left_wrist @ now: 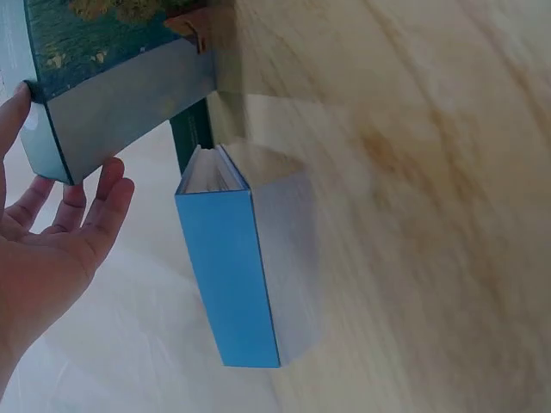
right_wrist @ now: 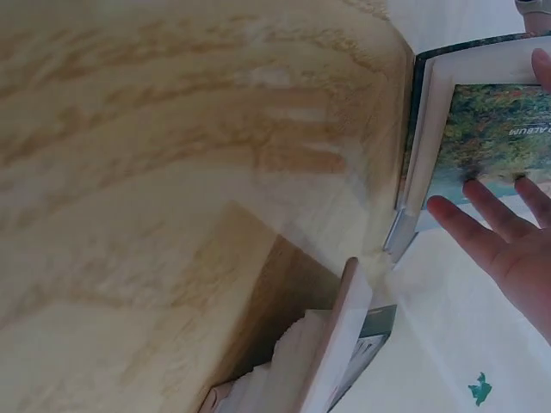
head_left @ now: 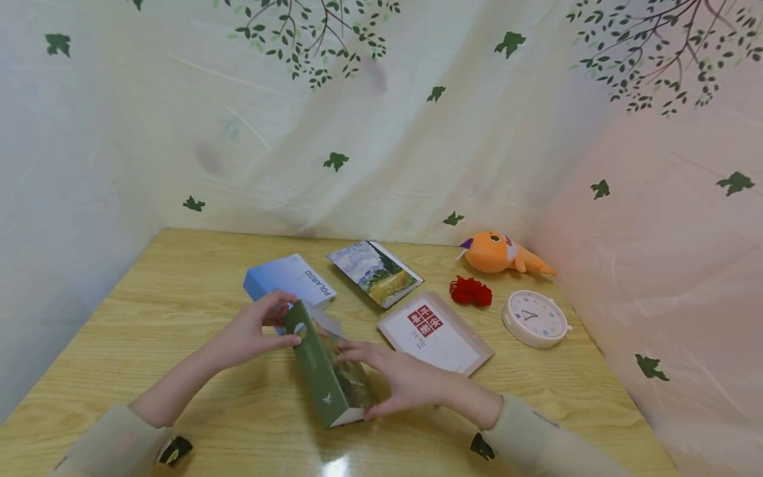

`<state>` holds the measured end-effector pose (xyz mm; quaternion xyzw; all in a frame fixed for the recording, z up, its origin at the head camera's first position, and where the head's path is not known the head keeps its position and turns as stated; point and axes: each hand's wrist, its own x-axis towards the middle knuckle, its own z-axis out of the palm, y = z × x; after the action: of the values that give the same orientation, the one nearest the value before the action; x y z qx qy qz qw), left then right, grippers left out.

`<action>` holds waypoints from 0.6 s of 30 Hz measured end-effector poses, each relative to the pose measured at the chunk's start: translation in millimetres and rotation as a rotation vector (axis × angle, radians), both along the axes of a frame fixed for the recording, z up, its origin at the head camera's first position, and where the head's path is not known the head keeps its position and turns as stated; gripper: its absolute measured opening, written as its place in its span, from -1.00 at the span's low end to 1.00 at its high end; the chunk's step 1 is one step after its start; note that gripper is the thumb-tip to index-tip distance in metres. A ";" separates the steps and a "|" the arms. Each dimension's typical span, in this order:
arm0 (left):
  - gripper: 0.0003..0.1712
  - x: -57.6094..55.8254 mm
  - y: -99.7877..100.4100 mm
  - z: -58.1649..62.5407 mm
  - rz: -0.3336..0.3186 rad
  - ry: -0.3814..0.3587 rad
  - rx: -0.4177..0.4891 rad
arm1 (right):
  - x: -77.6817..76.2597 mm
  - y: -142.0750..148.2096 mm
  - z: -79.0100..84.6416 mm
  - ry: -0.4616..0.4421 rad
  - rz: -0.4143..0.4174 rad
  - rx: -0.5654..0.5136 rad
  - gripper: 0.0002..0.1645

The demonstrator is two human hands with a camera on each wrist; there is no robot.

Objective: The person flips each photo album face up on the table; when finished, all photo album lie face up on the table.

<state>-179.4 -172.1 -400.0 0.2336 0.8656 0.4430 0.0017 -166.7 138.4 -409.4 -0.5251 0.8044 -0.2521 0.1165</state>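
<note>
A thick photo album [head_left: 318, 371] with a green spine and painted cover is tilted up in front of me, the spine facing me. My left hand [head_left: 268, 328] grips its far end, thumb on the spine and fingers around the back, also seen in the left wrist view [left_wrist: 52, 232]. My right hand [head_left: 405, 377] touches the cover with spread, fairly straight fingers, its thumb at the near lower corner. The word "ALBUM" shows on the cover [right_wrist: 495, 129] in the right wrist view. Just behind my left hand lies a blue "POLAROID" album [head_left: 292, 278].
Behind lies an album with a landscape painting [head_left: 378, 271]. A white-covered album with red characters [head_left: 435, 331] lies beside my right hand. Further right are red yarn [head_left: 471, 291], an orange plush toy [head_left: 495, 254] and a pink round clock [head_left: 535, 318]. Printed curtains [head_left: 381, 132] enclose the wooden table [head_left: 173, 298].
</note>
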 end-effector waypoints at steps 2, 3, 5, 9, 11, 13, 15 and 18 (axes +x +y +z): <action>-0.31 -0.1 -1.0 -2.6 -0.004 0.000 -0.023 | -0.7 0.6 -1.4 0.016 0.001 0.022 0.03; -0.30 -0.1 -1.6 -3.7 -0.005 0.003 -0.034 | -1.2 0.9 -2.0 0.019 0.000 0.030 0.03; -0.29 0.2 -2.8 -5.7 -0.003 0.007 -0.059 | -2.3 1.6 -2.6 0.016 -0.002 0.046 0.00; -0.34 -0.8 -3.9 -11.1 0.003 0.002 -0.070 | -6.1 3.6 -6.1 0.030 0.006 0.062 -0.03; -0.37 -1.5 -4.1 -15.1 0.007 -0.004 -0.074 | -8.2 4.8 -7.7 0.038 0.017 0.064 -0.04; -0.39 -2.1 -4.2 -18.9 0.005 -0.006 -0.082 | -9.9 6.3 -8.6 0.038 0.024 0.067 -0.05; -0.40 -2.7 -4.4 -22.9 0.006 -0.009 -0.092 | -11.3 7.7 -8.6 0.031 0.027 0.074 -0.06; -0.41 -3.6 -4.7 -26.6 0.007 -0.008 -0.099 | -12.9 9.9 -7.9 0.026 0.021 0.091 -0.07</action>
<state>-183.0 -176.8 -426.6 0.2284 0.8873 0.4003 0.0153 -179.6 148.3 -417.3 -0.5308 0.8110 -0.2071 0.1327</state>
